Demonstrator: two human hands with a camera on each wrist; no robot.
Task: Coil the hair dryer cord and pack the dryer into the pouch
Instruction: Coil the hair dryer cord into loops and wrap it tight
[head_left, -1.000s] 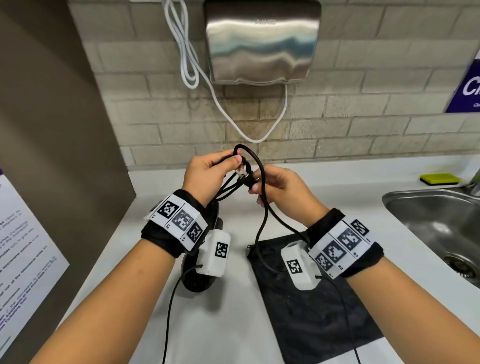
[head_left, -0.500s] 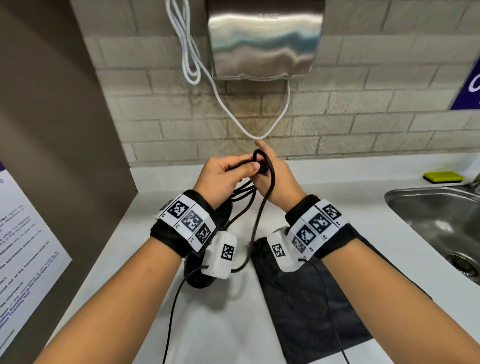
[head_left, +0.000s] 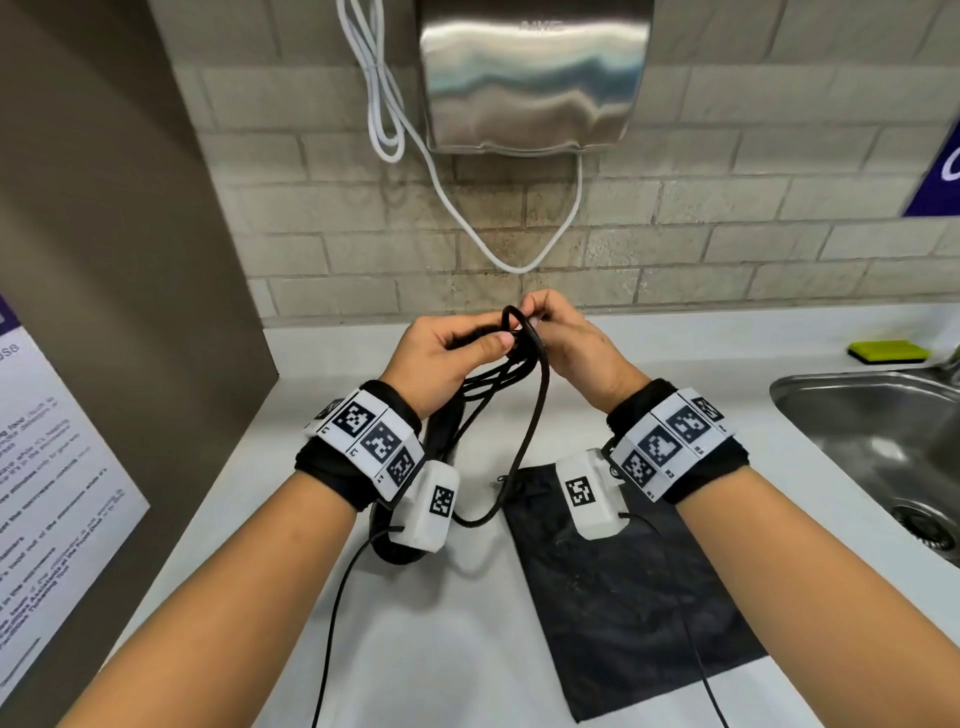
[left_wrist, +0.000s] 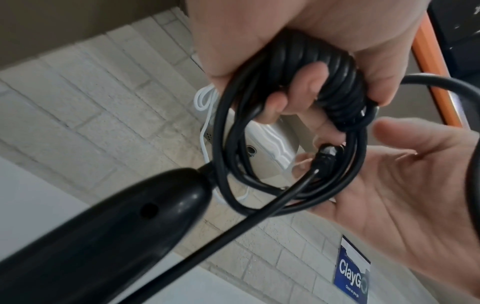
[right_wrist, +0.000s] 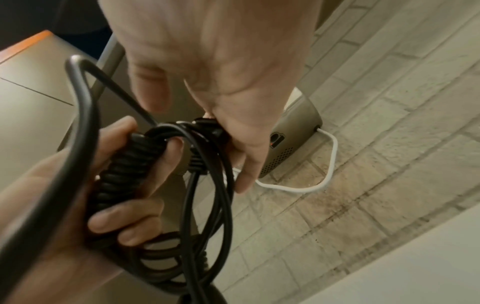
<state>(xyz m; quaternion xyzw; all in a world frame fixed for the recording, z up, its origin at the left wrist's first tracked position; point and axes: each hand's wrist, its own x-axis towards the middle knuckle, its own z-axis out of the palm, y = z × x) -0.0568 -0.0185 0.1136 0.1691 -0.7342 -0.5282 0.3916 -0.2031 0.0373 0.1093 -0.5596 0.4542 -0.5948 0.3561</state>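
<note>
Left hand (head_left: 441, 358): fingers curled round coiled cord (left_wrist: 335, 82). Right hand (head_left: 571, 343): pinches cord's plug end. Hair dryer (left_wrist: 98, 236) hangs below left hand; pouch (head_left: 623, 597) flat on counter (head_left: 467, 649).

You're standing at a shared pantry or washroom counter (head_left: 457, 649), not a home kitchen. A steel wall-mounted hand dryer (head_left: 530, 78) hangs on the tiled wall (head_left: 727, 249) in front of you, its white cable (head_left: 384, 104) looped beside it. To your right sits a steel sink (head_left: 883, 441) with a sponge (head_left: 888, 352). Printed notices (head_left: 47, 493) and a blue "ClayGo" sign (left_wrist: 351, 275) suggest communal use.
</note>
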